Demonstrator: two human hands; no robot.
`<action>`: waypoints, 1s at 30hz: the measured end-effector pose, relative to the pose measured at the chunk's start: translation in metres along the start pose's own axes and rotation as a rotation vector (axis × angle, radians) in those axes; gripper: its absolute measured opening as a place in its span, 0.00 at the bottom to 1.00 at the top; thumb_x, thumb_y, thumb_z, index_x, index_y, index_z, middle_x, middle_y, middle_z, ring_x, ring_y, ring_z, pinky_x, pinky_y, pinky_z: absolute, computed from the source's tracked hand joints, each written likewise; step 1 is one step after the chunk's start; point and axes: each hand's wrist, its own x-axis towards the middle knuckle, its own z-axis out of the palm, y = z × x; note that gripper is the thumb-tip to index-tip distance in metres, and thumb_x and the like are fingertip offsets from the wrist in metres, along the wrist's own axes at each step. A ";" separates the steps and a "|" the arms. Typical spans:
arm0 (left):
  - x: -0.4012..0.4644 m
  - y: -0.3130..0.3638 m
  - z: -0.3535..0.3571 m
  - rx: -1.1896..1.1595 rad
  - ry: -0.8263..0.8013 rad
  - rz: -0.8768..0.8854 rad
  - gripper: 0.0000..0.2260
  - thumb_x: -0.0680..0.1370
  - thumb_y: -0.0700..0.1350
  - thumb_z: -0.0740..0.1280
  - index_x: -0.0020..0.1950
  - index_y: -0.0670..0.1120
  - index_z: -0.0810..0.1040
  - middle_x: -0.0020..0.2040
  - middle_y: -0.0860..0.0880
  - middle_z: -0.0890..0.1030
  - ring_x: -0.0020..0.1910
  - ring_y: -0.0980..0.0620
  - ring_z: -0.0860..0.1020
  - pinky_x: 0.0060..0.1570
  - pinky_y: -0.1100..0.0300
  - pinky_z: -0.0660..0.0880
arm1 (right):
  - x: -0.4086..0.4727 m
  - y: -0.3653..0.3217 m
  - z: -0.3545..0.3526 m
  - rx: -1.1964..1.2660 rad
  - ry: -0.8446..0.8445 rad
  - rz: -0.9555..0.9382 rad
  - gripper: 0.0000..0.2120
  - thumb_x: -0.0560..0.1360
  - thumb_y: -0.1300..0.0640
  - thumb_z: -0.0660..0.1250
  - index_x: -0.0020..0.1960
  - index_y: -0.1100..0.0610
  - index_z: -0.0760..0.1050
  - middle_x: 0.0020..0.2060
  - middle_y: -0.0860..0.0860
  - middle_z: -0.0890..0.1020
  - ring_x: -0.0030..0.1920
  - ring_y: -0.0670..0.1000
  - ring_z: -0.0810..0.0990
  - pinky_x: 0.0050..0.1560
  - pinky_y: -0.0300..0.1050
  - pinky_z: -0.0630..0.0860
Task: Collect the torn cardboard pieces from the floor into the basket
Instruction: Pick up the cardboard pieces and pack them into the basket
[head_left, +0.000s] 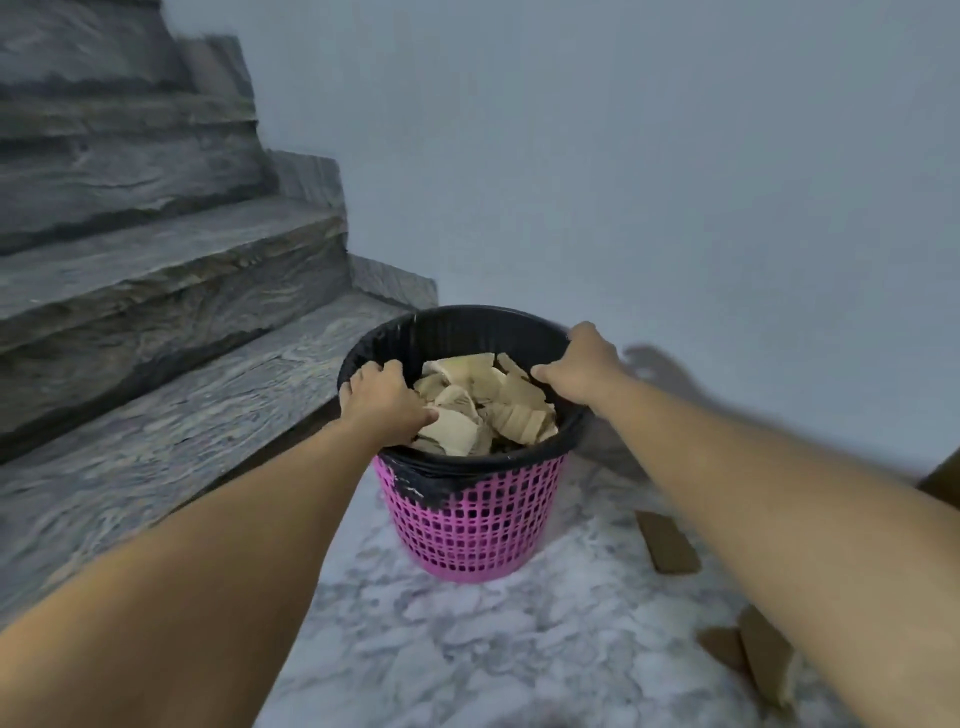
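Note:
A pink mesh basket (478, 525) lined with a black bag stands on the marble floor at the foot of the stairs. Several torn cardboard pieces (483, 410) fill it nearly to the top. My left hand (384, 397) grips the basket's left rim, fingers curled over the edge. My right hand (582, 366) grips the right rim the same way. More cardboard pieces lie on the floor to the right: a flat strip (667, 540) and a small cluster (753, 649) partly hidden by my right forearm.
Grey stone stairs (156, 312) rise on the left, close against the basket. A pale blue wall (623, 182) stands behind it. A brown object (943, 480) shows at the right edge. White marble floor (467, 649) stretches in front.

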 end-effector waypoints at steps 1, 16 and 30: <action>-0.001 0.001 0.001 0.018 0.019 0.013 0.33 0.72 0.59 0.70 0.70 0.44 0.67 0.70 0.40 0.68 0.70 0.40 0.65 0.70 0.45 0.61 | -0.001 0.002 -0.001 -0.037 0.015 -0.024 0.30 0.74 0.54 0.72 0.71 0.60 0.63 0.62 0.57 0.75 0.57 0.56 0.75 0.48 0.45 0.72; -0.030 0.151 0.007 -0.244 -0.124 0.405 0.20 0.73 0.55 0.72 0.60 0.46 0.77 0.55 0.49 0.80 0.52 0.49 0.76 0.51 0.54 0.74 | -0.018 0.092 -0.113 -0.019 -0.148 0.183 0.09 0.74 0.58 0.73 0.47 0.59 0.74 0.43 0.54 0.77 0.40 0.51 0.79 0.44 0.48 0.81; -0.055 0.242 0.184 0.094 -0.418 0.686 0.21 0.74 0.50 0.71 0.64 0.46 0.74 0.61 0.45 0.77 0.58 0.43 0.76 0.54 0.54 0.75 | -0.033 0.270 -0.121 -0.395 -0.376 0.337 0.17 0.76 0.56 0.71 0.60 0.66 0.79 0.55 0.63 0.82 0.52 0.62 0.83 0.49 0.54 0.82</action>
